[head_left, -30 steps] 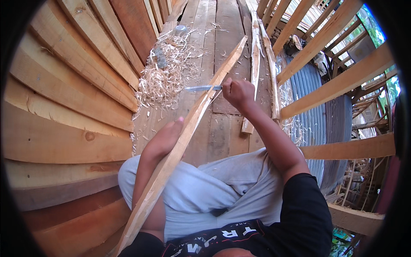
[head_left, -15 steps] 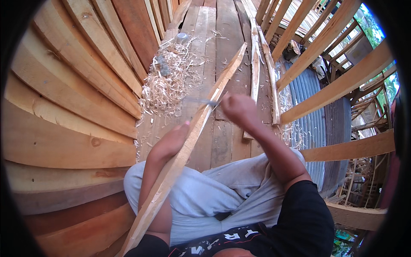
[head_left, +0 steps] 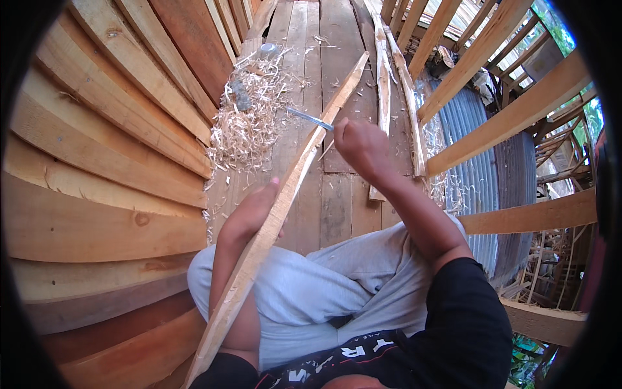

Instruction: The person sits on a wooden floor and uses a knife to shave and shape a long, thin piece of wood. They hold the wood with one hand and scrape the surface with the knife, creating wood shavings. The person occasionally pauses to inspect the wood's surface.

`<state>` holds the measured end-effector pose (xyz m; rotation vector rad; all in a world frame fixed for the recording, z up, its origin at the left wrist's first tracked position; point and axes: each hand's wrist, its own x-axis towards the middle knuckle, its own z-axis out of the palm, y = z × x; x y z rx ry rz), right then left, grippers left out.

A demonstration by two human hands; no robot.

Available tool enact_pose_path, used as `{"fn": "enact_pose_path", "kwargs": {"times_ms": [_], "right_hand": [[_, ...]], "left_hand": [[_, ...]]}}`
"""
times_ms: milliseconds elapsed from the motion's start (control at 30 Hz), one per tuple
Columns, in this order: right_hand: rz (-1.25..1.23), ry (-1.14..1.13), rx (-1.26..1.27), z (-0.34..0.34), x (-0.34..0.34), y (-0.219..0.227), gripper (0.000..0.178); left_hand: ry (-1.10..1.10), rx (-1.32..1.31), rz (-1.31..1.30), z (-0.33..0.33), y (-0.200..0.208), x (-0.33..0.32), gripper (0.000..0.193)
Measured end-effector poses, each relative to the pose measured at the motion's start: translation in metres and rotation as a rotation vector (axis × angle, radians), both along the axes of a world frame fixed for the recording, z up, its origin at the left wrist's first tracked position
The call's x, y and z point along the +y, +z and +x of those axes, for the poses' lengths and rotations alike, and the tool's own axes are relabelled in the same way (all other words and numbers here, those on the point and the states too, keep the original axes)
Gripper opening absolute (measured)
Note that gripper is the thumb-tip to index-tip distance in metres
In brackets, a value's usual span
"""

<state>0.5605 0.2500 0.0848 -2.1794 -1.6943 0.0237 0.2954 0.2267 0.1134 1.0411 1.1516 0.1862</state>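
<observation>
A long pale wooden pole [head_left: 272, 227] slants from beside my left arm up to a tapered far end. Wrapped round its middle from the left and beneath is my left hand [head_left: 254, 209], its thumb along the edge and fingertips showing on the other side. My right hand [head_left: 359, 148] is a closed fist on the handle of a knife [head_left: 310, 118]. The handle itself is hidden in the fist. The thin grey blade lies across the upper part of the pole and points left. A thin sliver of wood hangs by the pole below the blade.
Curled wood shavings [head_left: 249, 117] are heaped on the plank floor [head_left: 334, 207] at left, with a small clear container [head_left: 268, 50] behind them. Rough wooden strips [head_left: 383, 97] lie to the right. A board wall [head_left: 110, 220] stands close at left; slatted railing [head_left: 518, 146] runs along the right.
My right hand and the knife have moved slightly up along the pole, and the blade, blurred before, now shows sharply. The pole is tilted a little differently. My left hand keeps its grip.
</observation>
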Motion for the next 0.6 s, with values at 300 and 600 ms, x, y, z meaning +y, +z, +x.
{"fn": "enact_pose_path", "kwargs": {"times_ms": [300,600], "right_hand": [[0.467,0.074,-0.249,0.038,0.032,-0.047,0.039],[0.68,0.032,-0.341,0.035,0.026,-0.01,0.045]], "left_hand": [[-0.011,0.056,0.059,0.011,0.006,0.004,0.054],[-0.036,0.026,0.081,0.006,0.002,0.003,0.053]]}}
